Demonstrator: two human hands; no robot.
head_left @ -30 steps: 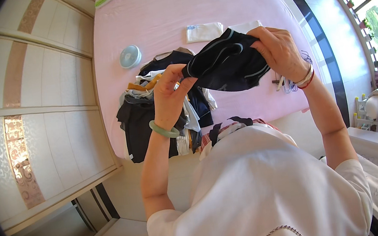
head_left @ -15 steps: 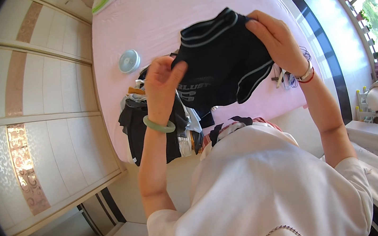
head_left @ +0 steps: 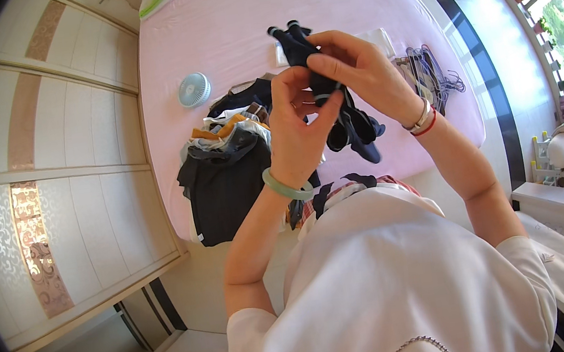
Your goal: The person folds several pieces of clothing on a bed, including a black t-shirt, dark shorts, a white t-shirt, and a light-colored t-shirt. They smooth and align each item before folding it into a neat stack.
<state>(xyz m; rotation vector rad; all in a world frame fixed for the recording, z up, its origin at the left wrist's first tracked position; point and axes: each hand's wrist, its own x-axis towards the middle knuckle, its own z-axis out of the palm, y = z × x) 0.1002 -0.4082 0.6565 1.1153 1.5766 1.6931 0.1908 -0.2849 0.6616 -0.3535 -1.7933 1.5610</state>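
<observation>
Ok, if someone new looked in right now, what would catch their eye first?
First, the bunched black garment held up over the pink bed between the left hand and the right hand. Next, the heap of mostly dark clothes at the bed's near left, with a small light-blue fan just beyond it. Thin hangers lie clustered on the bed's right side.

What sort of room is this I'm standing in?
Most likely a bedroom: a wide, pink-covered bed fills the middle, a pile of clothes lies on it, and what looks like a panelled wardrobe runs along the left.
</observation>
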